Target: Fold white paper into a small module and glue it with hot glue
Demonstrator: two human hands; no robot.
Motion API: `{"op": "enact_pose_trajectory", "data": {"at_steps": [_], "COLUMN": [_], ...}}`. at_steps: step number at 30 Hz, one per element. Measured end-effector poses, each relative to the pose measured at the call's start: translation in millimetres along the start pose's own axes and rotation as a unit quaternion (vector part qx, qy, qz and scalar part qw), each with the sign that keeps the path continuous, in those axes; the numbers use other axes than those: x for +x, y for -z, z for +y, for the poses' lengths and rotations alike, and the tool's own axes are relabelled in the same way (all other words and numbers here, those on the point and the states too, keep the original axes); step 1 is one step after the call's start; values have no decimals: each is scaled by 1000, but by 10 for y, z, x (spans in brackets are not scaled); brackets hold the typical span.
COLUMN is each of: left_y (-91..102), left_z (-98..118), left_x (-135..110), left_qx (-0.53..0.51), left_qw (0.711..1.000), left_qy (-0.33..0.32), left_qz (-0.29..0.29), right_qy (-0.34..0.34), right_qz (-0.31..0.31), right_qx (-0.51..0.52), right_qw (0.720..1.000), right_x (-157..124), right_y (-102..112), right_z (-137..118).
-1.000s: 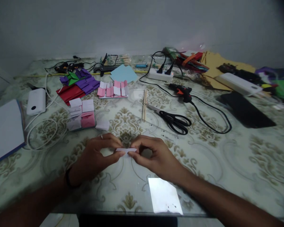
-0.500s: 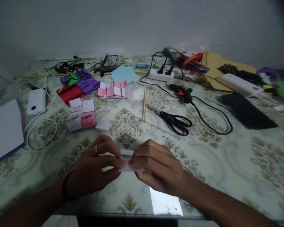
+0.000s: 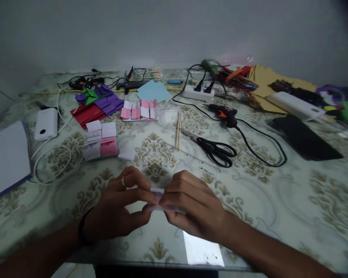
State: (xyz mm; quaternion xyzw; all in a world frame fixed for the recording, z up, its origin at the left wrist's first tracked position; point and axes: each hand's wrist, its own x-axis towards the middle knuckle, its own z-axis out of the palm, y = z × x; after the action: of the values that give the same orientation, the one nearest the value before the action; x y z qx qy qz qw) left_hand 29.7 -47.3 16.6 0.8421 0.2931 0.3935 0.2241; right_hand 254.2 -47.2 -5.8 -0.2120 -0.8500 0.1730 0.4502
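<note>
Between my two hands is a small folded piece of white paper (image 3: 156, 207), held just above the patterned tabletop near its front edge. My left hand (image 3: 118, 202), with a ring on one finger, pinches the paper's left part. On its right part, my right hand (image 3: 194, 204) closes with fingers bent over the top and the thumb below. Both index fingertips meet near the paper's middle, and the fingers cover much of it. Beyond my left hand lie a small white folded paper (image 3: 127, 153) and a block of pink and white folded papers (image 3: 100, 141).
Black-handled scissors (image 3: 216, 151), a clear ruler (image 3: 193, 158) and wooden sticks (image 3: 178, 131) lie ahead. A corded glue gun (image 3: 226, 114) sits behind them. At left are a white power bank (image 3: 46, 123) and cable; at right, a black flat object (image 3: 306, 137).
The paper's edges have lifted and curled inward between my fingers. My left hand has shifted slightly right; my right hand stays nearly in place.
</note>
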Motion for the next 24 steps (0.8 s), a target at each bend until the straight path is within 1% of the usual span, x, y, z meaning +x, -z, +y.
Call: {"op": "enact_pose_trajectory", "data": {"at_steps": [4, 7, 11, 15, 20, 24], "left_y": [-12, -8, 20, 44, 50, 38], "left_z": [27, 27, 12, -7, -29, -16], "left_x": [-8, -11, -3, 2, 11, 24], "left_qx": [15, 7, -14, -15, 14, 36], "left_qw": [1000, 1000, 1000, 999, 1000, 999], "left_qy": [1, 11, 22, 29, 12, -3], "left_qz": [-3, -12, -12, -13, 13, 10], "right_qy": [-9, -11, -21, -31, -45, -46], "right_qz": [-29, -41, -23, -20, 7, 14], "right_qx": [2, 6, 13, 24, 48, 49], "right_qw": [1000, 999, 999, 999, 998, 998], "right_x": [0, 8, 13, 12, 20, 14], "right_y": [2, 4, 6, 14, 32, 27], "right_z": [-22, -43, -41, -18, -7, -9]}}
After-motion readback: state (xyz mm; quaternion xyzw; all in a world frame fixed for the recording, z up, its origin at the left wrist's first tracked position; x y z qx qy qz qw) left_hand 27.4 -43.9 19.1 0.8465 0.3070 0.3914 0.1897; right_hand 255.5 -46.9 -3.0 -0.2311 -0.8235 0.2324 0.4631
